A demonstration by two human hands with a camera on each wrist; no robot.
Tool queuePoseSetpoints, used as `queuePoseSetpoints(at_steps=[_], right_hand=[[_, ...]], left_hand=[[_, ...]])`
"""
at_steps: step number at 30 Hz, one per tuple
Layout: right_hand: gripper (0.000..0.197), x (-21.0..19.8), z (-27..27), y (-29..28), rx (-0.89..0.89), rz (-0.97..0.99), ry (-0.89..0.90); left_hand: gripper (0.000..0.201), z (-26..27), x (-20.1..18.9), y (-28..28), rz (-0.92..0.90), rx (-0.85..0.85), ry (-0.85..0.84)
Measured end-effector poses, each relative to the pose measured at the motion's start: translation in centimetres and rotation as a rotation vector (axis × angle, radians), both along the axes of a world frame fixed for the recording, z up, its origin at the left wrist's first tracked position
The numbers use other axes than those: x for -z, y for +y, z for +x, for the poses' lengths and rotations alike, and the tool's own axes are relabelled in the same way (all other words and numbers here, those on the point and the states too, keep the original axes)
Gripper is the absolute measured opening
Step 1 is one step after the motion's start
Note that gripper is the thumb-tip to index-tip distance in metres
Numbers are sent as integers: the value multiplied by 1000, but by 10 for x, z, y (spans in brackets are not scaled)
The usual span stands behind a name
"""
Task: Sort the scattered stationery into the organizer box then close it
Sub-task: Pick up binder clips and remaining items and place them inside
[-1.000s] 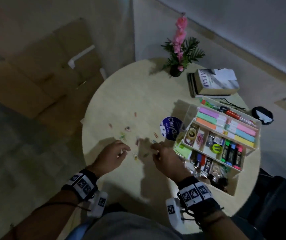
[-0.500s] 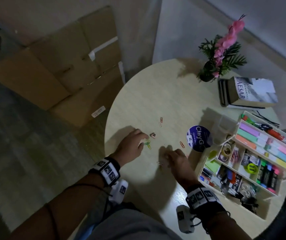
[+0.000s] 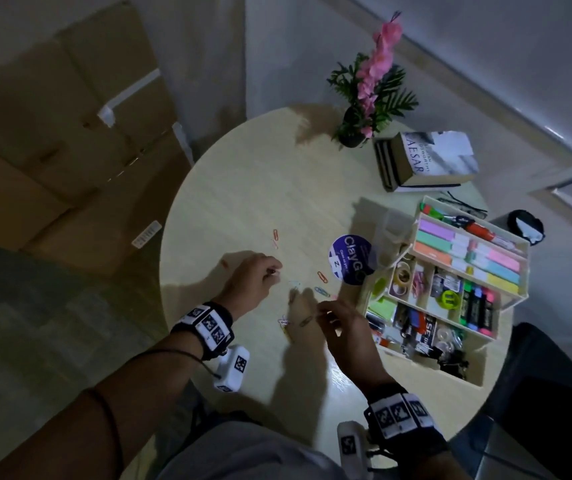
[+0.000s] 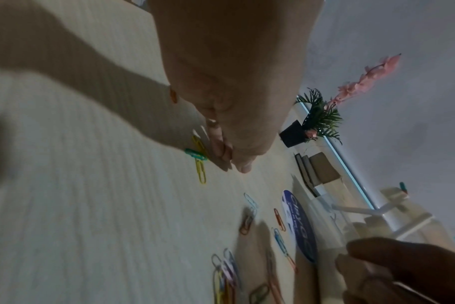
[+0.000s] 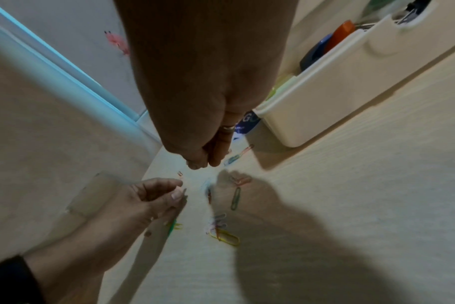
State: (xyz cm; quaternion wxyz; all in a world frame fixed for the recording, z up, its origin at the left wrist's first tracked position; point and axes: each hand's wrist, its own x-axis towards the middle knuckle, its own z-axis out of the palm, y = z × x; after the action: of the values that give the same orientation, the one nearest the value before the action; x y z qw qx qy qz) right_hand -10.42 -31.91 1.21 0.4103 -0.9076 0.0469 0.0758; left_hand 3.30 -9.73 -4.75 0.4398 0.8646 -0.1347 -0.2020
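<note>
Paper clips (image 3: 321,291): scattered mid-frame on the round table (image 3: 243,188), between both hands.
Right hand (image 3: 350,336): fingertips pinched together; contents unclear.
Left hand (image 3: 250,284): fingers curled, grip unclear.
Organizer box (image 3: 451,292): open, right of frame.

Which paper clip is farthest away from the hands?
The orange paper clip lying alone toward the table's far side, beyond the left hand. The other clips lie between the two hands.
</note>
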Motion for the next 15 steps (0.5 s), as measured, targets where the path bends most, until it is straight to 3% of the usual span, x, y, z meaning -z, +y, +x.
queuePoseSetpoints(at_steps=[3,7,11,15], right_hand=[[18,-19,-3,-23,39,-83,-88],[25,-47,-14,-89,240,-176,-183],[14,-60,-27,-165,397,-279,-186],[16,-48,-35,-209,324,-313,-143]], left_hand=[[19,-14,-10,-7,-69,-31,-12],[13,-33,-30,-28,-157,-91,-27],[12,-46,-60,-67,-213,-65,-65],[9,-58,-94,-120,-262,14,-68]])
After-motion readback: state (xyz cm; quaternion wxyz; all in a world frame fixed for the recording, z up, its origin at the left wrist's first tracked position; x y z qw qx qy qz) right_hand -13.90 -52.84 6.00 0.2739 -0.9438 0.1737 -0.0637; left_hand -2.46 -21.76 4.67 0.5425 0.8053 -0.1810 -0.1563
